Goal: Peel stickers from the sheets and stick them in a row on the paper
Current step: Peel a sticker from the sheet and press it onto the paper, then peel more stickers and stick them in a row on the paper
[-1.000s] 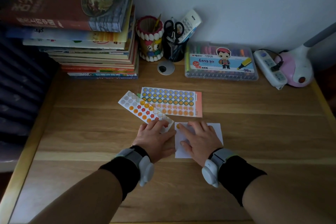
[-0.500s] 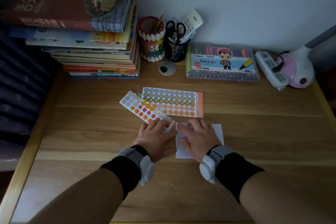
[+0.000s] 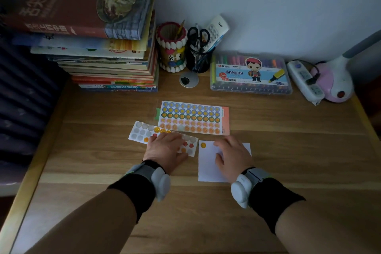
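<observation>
On paper (image 3: 206,168), one sticker (image 3: 203,145); two sheets (image 3: 193,118).

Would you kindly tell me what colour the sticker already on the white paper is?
Yellow-orange; the sticker shows best in the head view.

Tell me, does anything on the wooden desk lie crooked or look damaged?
Only the small white sticker sheet under the left hand lies slanted; the large orange-backed sticker sheet and the white paper sheet lie roughly square to the wooden desk. Nothing looks spilled or damaged.
</observation>
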`<action>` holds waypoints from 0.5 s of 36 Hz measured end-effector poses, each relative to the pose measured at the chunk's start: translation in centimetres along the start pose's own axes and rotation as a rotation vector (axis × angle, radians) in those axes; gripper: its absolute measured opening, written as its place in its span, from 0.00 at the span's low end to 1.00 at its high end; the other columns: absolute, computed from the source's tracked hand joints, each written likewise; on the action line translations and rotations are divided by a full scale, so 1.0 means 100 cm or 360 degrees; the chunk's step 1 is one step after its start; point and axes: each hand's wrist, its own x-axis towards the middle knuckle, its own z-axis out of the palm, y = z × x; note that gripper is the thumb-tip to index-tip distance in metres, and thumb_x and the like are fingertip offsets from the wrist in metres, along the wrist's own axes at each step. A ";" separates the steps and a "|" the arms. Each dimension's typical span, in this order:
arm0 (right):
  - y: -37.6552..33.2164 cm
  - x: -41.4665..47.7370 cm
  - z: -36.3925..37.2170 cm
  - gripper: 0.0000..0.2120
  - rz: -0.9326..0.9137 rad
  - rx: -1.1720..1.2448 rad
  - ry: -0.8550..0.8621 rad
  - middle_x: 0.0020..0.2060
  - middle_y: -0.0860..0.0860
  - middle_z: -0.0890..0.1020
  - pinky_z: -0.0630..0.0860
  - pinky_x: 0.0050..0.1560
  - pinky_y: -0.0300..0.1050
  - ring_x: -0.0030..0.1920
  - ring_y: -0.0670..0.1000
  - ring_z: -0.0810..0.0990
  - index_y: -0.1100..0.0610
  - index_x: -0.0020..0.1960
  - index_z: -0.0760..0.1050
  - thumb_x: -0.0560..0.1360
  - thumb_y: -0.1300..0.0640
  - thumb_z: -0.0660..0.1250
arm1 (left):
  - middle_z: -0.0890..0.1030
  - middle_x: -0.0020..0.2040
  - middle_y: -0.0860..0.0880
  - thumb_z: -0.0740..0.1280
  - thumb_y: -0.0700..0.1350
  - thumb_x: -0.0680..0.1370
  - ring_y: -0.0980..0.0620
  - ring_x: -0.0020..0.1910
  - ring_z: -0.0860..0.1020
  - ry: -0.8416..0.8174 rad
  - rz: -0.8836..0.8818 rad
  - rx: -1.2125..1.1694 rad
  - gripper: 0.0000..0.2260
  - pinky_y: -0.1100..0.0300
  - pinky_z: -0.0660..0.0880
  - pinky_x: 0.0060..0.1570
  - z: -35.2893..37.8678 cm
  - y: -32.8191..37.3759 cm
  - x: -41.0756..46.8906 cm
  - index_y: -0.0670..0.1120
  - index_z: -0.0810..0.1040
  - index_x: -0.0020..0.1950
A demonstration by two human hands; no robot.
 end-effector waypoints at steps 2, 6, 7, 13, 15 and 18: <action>0.000 0.000 0.000 0.15 -0.0018 -0.0011 0.0017 0.59 0.50 0.70 0.66 0.53 0.39 0.59 0.52 0.69 0.53 0.62 0.71 0.76 0.55 0.59 | 0.67 0.70 0.60 0.59 0.60 0.78 0.55 0.70 0.63 0.0041 0.0005 -0.0009 0.19 0.54 0.55 0.68 -0.001 0.001 0.000 0.59 0.70 0.68; 0.001 -0.001 0.001 0.13 -0.0040 -0.0011 0.0033 0.58 0.50 0.71 0.63 0.50 0.36 0.59 0.51 0.69 0.54 0.60 0.72 0.76 0.55 0.59 | 0.65 0.72 0.59 0.61 0.61 0.76 0.53 0.71 0.61 0.0075 -0.0003 -0.0060 0.22 0.55 0.55 0.68 -0.001 -0.002 0.000 0.58 0.68 0.70; 0.001 -0.001 0.001 0.13 -0.0042 -0.0011 0.0033 0.58 0.49 0.71 0.63 0.49 0.36 0.59 0.50 0.69 0.54 0.59 0.72 0.76 0.55 0.58 | 0.63 0.73 0.59 0.62 0.62 0.75 0.53 0.72 0.59 0.0058 -0.0014 -0.0075 0.25 0.54 0.55 0.69 0.000 -0.004 -0.001 0.58 0.66 0.71; 0.004 -0.002 0.004 0.12 -0.0045 0.0009 0.0057 0.56 0.49 0.72 0.65 0.46 0.37 0.57 0.50 0.71 0.55 0.58 0.73 0.75 0.56 0.59 | 0.59 0.75 0.60 0.60 0.65 0.74 0.52 0.72 0.58 0.0017 -0.0002 0.0013 0.27 0.53 0.55 0.68 0.000 -0.008 -0.002 0.60 0.64 0.72; 0.005 -0.002 0.005 0.12 -0.0046 0.0006 0.0042 0.57 0.49 0.72 0.65 0.46 0.36 0.57 0.50 0.71 0.54 0.58 0.73 0.75 0.56 0.59 | 0.62 0.74 0.60 0.58 0.65 0.76 0.52 0.72 0.60 0.0048 -0.0001 -0.0009 0.25 0.53 0.55 0.67 0.000 -0.007 0.000 0.60 0.65 0.71; 0.004 -0.001 0.005 0.12 -0.0049 0.0006 0.0037 0.57 0.48 0.72 0.66 0.47 0.36 0.57 0.49 0.70 0.54 0.58 0.73 0.76 0.55 0.59 | 0.68 0.71 0.60 0.55 0.65 0.77 0.53 0.70 0.64 0.0119 0.0004 -0.0018 0.23 0.55 0.58 0.65 0.000 -0.006 0.002 0.59 0.70 0.69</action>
